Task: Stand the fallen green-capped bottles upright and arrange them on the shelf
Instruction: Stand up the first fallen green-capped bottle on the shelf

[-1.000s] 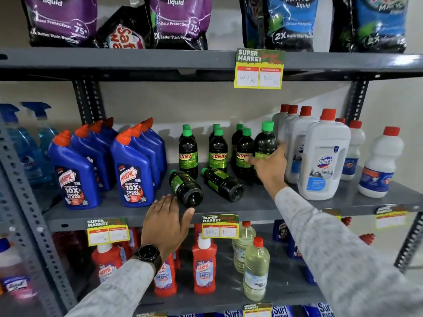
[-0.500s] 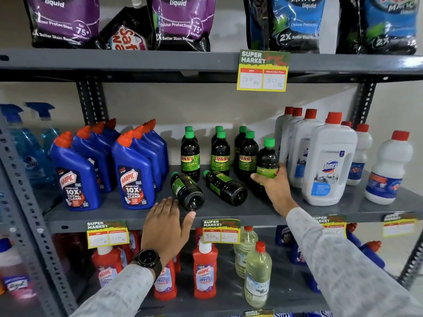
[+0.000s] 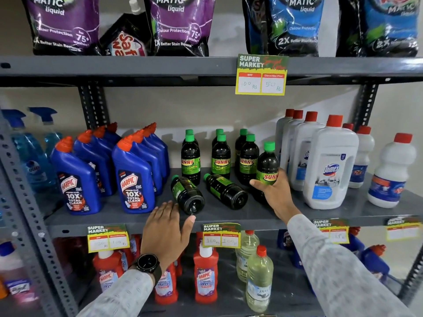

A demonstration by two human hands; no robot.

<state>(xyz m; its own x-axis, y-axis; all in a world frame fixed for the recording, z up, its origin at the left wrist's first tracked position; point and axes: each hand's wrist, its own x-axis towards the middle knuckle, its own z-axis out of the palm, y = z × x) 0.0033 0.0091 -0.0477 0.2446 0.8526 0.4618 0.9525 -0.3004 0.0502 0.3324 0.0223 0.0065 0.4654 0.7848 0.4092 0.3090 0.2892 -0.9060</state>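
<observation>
Several dark bottles with green caps stand upright at the middle of the grey shelf (image 3: 251, 217). Two more lie on their sides in front of them, bases toward me: the left fallen bottle (image 3: 186, 194) and the right fallen bottle (image 3: 225, 191). My right hand (image 3: 272, 191) grips the lower part of an upright green-capped bottle (image 3: 267, 164) at the right end of the group. My left hand (image 3: 168, 227) rests flat on the shelf's front edge with fingers apart, its fingertips just below the left fallen bottle's base.
Blue Harpic bottles (image 3: 132, 177) crowd the left of the shelf, white red-capped Domex bottles (image 3: 329, 163) the right. Price tags hang on the shelf edges. Detergent pouches fill the shelf above; red and clear bottles stand on the shelf below. A slotted upright (image 3: 25, 213) runs down the left.
My right hand slid down the upright bottle from near its top to its label and now grips it. The left hand has barely moved.
</observation>
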